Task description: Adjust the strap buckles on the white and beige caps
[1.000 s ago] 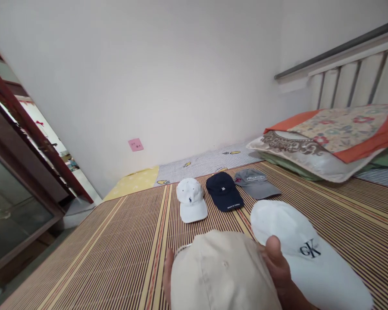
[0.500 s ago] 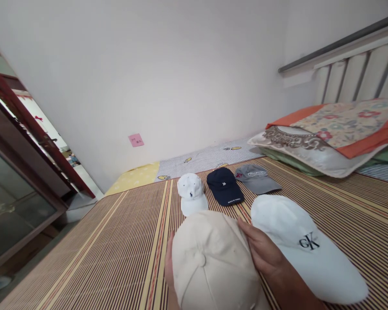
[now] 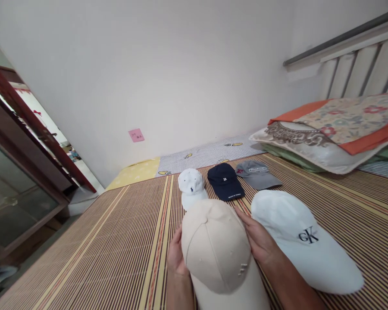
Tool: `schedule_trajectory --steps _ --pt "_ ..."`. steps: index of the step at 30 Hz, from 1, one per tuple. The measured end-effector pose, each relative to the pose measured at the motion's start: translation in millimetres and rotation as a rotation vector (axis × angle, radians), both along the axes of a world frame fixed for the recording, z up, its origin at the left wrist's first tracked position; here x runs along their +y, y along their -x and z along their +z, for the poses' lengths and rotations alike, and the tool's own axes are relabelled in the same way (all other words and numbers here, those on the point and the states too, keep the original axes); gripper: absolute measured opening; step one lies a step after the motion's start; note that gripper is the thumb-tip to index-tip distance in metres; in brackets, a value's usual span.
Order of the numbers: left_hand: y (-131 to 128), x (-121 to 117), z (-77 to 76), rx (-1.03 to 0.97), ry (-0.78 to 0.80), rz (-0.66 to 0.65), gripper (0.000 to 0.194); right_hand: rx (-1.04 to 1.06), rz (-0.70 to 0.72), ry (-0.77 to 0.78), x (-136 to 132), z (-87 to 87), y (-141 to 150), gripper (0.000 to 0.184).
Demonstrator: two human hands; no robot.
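Observation:
A beige baseball cap [image 3: 216, 245] is held between my two hands, its crown up and its brim toward me at the bottom edge. My left hand [image 3: 177, 254] grips the cap's left side, fingers partly hidden behind it. On the other side, my right hand [image 3: 258, 234] holds the cap's edge, with the fingertips tucked out of sight. Just beyond lies a white cap with a small dark emblem [image 3: 191, 185], its brim partly covered by the beige one. To the right of my right hand rests a larger white cap with black "CK" letters [image 3: 297, 241].
A navy cap [image 3: 224, 181] and a grey cap [image 3: 257, 174] lie farther back on the striped mat [image 3: 116, 245]. Pillows [image 3: 310, 148] are stacked at the back right, under a radiator [image 3: 358, 71]. A pink note [image 3: 136, 135] is on the wall, and a doorway stands left.
The beige cap has tilted in my hands, bringing its front panel, raised lettering and brim into view. More of my left hand shows. The other caps stay in place.

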State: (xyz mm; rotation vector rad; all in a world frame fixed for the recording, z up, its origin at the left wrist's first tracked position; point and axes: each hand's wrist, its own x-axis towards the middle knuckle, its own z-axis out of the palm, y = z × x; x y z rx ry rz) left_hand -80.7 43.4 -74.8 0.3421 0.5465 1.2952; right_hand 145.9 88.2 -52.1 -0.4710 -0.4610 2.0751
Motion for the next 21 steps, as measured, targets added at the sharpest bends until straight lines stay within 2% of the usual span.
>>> schedule_trajectory --steps 9,16,21 --pt "-4 16 -11.6 0.053 0.187 0.068 0.028 -0.183 -0.084 0.078 10 -21.2 -2 0.031" --pt "-12 19 -11.7 0.098 0.206 0.084 0.028 -0.222 -0.112 0.054 12 -27.3 -5 0.02" --pt "-18 20 -11.9 0.12 0.223 0.121 0.026 -0.272 -0.184 0.026 21 -41.5 -8 0.022"
